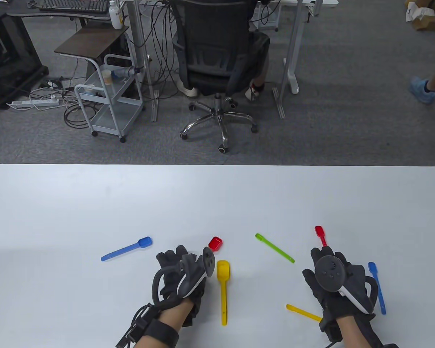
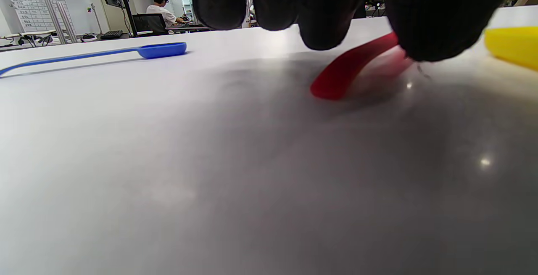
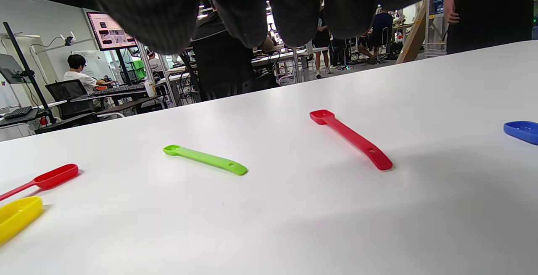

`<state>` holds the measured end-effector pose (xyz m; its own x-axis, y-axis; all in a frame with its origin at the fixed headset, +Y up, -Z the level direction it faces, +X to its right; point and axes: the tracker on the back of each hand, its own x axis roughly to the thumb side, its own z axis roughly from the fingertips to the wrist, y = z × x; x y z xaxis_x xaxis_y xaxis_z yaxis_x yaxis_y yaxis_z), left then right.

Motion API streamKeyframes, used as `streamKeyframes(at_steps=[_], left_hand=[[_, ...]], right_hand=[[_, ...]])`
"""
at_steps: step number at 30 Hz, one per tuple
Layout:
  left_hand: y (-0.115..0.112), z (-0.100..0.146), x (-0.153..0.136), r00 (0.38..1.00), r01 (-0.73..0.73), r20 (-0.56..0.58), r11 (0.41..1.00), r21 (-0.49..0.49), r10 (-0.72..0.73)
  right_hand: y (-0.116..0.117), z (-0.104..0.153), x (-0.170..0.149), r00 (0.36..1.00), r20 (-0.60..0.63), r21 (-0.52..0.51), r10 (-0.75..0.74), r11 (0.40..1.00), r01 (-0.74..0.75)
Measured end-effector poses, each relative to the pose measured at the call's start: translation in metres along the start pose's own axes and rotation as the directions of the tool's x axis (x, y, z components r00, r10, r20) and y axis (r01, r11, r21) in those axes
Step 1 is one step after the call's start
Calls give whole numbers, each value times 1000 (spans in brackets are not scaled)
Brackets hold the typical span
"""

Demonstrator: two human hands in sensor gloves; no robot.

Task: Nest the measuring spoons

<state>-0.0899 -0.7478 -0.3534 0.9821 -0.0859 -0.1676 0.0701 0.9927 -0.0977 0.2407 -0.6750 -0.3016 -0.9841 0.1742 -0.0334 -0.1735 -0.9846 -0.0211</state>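
Several coloured measuring spoons lie on the white table (image 1: 58, 203). My left hand (image 1: 183, 261) stands on its side over the handle of the large red spoon (image 1: 215, 243). In the left wrist view its thumb and a finger close on that red handle (image 2: 349, 67), whose end touches the table. The large yellow spoon (image 1: 223, 286) lies just right of this hand and a large blue spoon (image 1: 127, 248) to its left. My right hand (image 1: 322, 261) hovers with relaxed fingers holding nothing. It sits between the green spoon (image 1: 274, 247), small red spoon (image 1: 320, 235) and small blue spoon (image 1: 377, 286), covering one end of the small yellow spoon (image 1: 303, 312).
Beyond the table's far edge stand an office chair (image 1: 217, 54) with a seated person, a small metal cart (image 1: 108, 98) and desk legs. The right wrist view shows the green spoon (image 3: 206, 159) and small red spoon (image 3: 351, 138) lying ahead of the fingers.
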Motion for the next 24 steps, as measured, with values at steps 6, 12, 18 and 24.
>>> streamKeyframes(at_steps=[6,12,18,24], left_hand=[[-4,-2,3,1000,29,-5,1000,2,-29],[-1,0,3,999,40,-9,999,-1,-40],[-1,0,4,999,36,-8,999,-4,-36],[-1,-1,4,999,35,3,999,12,-35]], right_hand=[[0,-1,0,1000,3,-2,1,1000,-1],[0,-1,0,1000,4,-4,-1,1000,1],[0,-1,0,1000,3,-4,-2,1000,2],[1,-1,0,1000,3,-5,1,1000,-1]])
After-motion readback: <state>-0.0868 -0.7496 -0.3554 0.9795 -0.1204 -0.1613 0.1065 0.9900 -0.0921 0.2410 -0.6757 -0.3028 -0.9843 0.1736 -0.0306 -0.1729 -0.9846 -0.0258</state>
